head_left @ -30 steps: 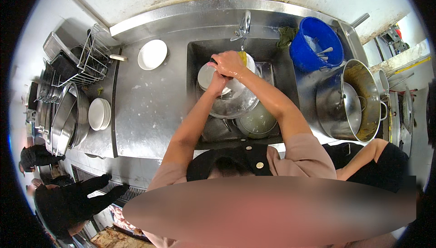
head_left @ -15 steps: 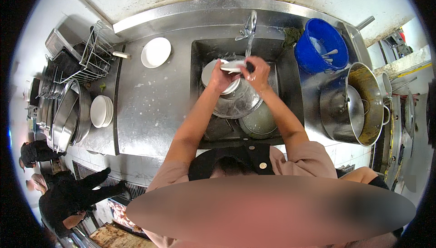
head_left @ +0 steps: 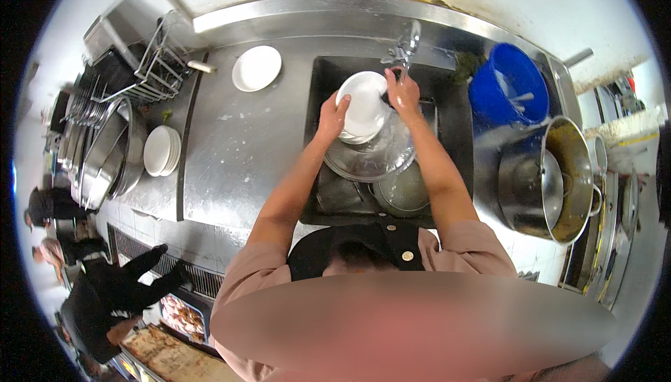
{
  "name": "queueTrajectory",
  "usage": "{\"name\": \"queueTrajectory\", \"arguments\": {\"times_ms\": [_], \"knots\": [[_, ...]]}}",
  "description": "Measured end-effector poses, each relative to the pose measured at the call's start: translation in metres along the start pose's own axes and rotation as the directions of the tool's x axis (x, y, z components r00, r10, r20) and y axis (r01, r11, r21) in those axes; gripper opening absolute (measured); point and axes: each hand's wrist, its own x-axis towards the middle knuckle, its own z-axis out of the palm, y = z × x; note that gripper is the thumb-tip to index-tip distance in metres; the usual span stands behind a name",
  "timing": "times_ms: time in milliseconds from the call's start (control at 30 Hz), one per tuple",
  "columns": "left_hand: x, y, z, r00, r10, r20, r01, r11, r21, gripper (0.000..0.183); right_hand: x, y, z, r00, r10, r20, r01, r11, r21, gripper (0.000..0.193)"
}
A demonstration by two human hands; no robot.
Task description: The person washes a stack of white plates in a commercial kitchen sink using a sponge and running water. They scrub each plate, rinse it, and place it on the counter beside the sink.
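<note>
Over the sink (head_left: pixel 458 172), my left hand (head_left: pixel 331 118) grips a white plate (head_left: pixel 365 99) by its left rim, thumb on top, its face turned up. My right hand (head_left: pixel 404 94) is closed at the plate's right edge on a small dark scrubbing pad (head_left: pixel 384 97), mostly hidden by the fingers. Just behind that hand stands the faucet (head_left: pixel 405 50). More white dishes (head_left: pixel 356 139) show beneath the held plate, above a wide metal basin (head_left: pixel 370 164) in the sink. A round lid-like piece (head_left: pixel 402 197) lies nearer me.
On the left counter are a lone white plate (head_left: pixel 257 69), stacked white plates (head_left: pixel 162 151), a wire rack (head_left: pixel 150 74) and metal bowls (head_left: pixel 115 155). To the right stand a blue bucket (head_left: pixel 507 88) with utensils and a large stained pot (head_left: pixel 570 200). Another person (head_left: pixel 98 305) is at far left.
The plate has turned from nearly edge-on to face up. My right hand has shifted to its right edge. The whole view has swung slightly.
</note>
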Motion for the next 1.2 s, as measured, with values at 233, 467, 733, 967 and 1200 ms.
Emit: {"name": "queueTrajectory", "arguments": {"times_ms": [233, 467, 733, 967, 1200], "knots": [[-0.016, 0.025, -0.141, 0.785, 0.116, -0.609, -0.018, 0.986, 0.165, 0.035, -0.028, 0.005, 0.037, 0.84, 0.128, 0.528, 0.013, 0.967, -0.256, 0.066], [-0.059, 0.0, -0.347, -0.031, 0.117, -0.993, 0.098, 0.989, 0.114, 0.04, -0.03, 0.013, 0.065, 0.811, 0.262, 0.523, -0.123, 0.95, -0.286, 0.059], [-0.09, -0.026, -0.458, -0.389, -0.019, -0.921, 0.559, 0.79, -0.252, 0.048, -0.035, 0.027, 0.072, 0.892, 0.174, 0.417, -0.098, 0.976, -0.197, 0.042], [-0.061, -0.043, -0.408, -0.245, 0.324, -0.914, 0.668, 0.74, 0.083, 0.08, -0.027, 0.051, 0.05, 0.931, 0.163, 0.327, -0.339, 0.72, 0.605, 0.026], [0.018, -0.041, -0.121, 1.0, -0.001, 0.026, 0.005, 0.986, -0.168, 0.05, -0.031, 0.041, 0.011, 0.794, 0.324, 0.514, -0.607, 0.378, 0.699, 0.032]]}}
